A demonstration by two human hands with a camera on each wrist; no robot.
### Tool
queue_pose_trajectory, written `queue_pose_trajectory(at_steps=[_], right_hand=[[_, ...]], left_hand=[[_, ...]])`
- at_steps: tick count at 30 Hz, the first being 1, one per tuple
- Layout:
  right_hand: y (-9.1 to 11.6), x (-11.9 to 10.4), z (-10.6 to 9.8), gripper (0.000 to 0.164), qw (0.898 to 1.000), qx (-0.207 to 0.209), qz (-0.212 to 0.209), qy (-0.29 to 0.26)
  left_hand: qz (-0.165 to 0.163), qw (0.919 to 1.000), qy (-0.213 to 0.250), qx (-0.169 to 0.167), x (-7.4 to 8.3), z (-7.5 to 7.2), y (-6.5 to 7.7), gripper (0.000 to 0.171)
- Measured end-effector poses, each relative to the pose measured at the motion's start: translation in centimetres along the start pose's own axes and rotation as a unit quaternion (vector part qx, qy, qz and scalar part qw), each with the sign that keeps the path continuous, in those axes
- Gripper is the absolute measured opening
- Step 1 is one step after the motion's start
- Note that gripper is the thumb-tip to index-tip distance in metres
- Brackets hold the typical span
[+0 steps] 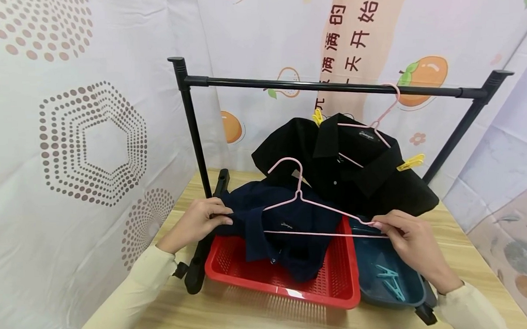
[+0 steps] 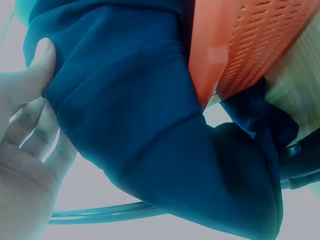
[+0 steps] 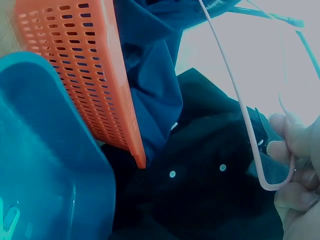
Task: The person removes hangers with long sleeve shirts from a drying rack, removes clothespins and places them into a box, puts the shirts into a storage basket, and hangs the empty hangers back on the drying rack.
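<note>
A navy collared shirt (image 1: 288, 251) lies bunched over a red basket (image 1: 285, 292). My left hand (image 1: 200, 220) pinches its shoulder between thumb and fingers; the left wrist view shows the same hand (image 2: 35, 135) on the fabric's edge. My right hand (image 1: 407, 239) pinches the right end of a pink hanger (image 1: 299, 194), seen close in the right wrist view, where fingers hold the hanger's (image 3: 245, 115) bent corner. The hanger's left end is hidden inside the shirt collar, while its hook points up and the right half stays outside the cloth.
Behind, a black shirt (image 1: 297, 144) hangs on a pink hanger from a black rack (image 1: 287, 85), with yellow clips (image 1: 411, 162) at its shoulders. Right of the basket stands a blue bin (image 1: 381, 291) holding light-blue clothespins (image 1: 394, 288). A patterned curtain (image 1: 241, 39) backs the wooden table (image 1: 164, 308).
</note>
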State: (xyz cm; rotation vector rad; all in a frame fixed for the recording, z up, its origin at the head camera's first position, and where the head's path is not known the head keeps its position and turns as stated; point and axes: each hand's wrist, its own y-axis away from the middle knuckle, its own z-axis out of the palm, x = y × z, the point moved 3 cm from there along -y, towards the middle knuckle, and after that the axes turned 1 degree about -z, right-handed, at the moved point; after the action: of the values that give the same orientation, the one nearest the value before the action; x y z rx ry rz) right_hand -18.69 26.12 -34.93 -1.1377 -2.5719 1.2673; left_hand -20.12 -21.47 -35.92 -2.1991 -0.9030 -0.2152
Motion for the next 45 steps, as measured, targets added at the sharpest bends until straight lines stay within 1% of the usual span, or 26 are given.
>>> queue_pose_trajectory(at_steps=[2,8,10,15,19,26,30,35,40,43,45], right_hand=[[0.0,0.0,-0.2,0.038,1.0,0.004,-0.002,0.005],[0.8,0.8,-0.8,0.039,1.0,0.007,0.013,0.015],[1.1,1.1,-1.0,0.038,1.0,0.008,0.017,0.018],[1.7,1.7,-1.4,0.04,0.999,0.014,0.016,0.024],[2.1,2.2,-1.7,0.04,0.999,0.017,0.014,0.03],[2.8,2.8,-2.1,0.041,0.999,0.014,0.029,0.029],[2.9,3.2,-2.5,0.041,0.999,0.017,0.033,0.024],[3.2,3.5,-3.0,0.042,0.999,0.015,0.036,0.029],[3.0,3.9,-3.6,0.043,0.998,0.018,0.032,0.045],[2.7,4.0,-4.0,0.037,0.998,0.021,0.028,0.057],[2.7,4.0,-4.3,0.025,0.997,0.02,0.03,0.064]], left_hand=[[-0.001,1.0,-0.002,-0.001,-0.1,0.1,0.1,0.02],[-0.007,0.9999,-0.012,-0.006,-0.3,0.3,0.3,0.019],[-0.011,0.9997,-0.017,-0.015,-0.4,0.5,0.3,0.017],[-0.028,0.998,-0.026,-0.05,-0.6,0.9,0.7,0.015],[-0.046,0.9968,-0.027,-0.06,-0.8,1.2,1.0,0.014],[-0.057,0.9944,-0.025,-0.085,-1.5,1.7,1.5,0.011],[-0.064,0.9932,-0.026,-0.094,-1.8,1.9,1.7,0.01],[-0.074,0.9901,-0.027,-0.116,-2.1,2.2,2.0,0.01],[-0.085,0.9876,-0.03,-0.129,-2.3,2.3,2.3,0.011],[-0.088,0.9859,-0.031,-0.139,-2.4,2.4,2.4,0.011],[-0.087,0.9846,-0.034,-0.148,-2.4,2.5,2.5,0.01]])
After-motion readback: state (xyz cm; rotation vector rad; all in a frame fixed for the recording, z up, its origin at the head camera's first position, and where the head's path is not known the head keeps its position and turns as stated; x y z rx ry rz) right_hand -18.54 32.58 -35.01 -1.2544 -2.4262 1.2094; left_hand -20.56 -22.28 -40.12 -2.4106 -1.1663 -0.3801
